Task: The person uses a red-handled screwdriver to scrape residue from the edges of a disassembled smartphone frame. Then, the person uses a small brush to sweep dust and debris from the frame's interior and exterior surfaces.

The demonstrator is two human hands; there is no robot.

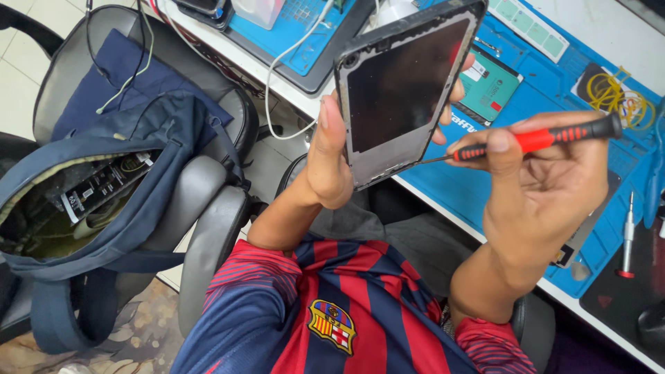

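Facing up, dark-screened phone (405, 86), grey-rimmed, lower edge seemingly scuffed.

A small electronics repair workshop.
You sit at a white bench (603, 28) covered by a blue repair mat (526, 104) with moulded compartments, 1 spare precision screwdriver (627, 235), a coil of yellow wire (613, 93) and a circuit-board part (487, 86); padded office chairs (201, 173) crowd beside it.
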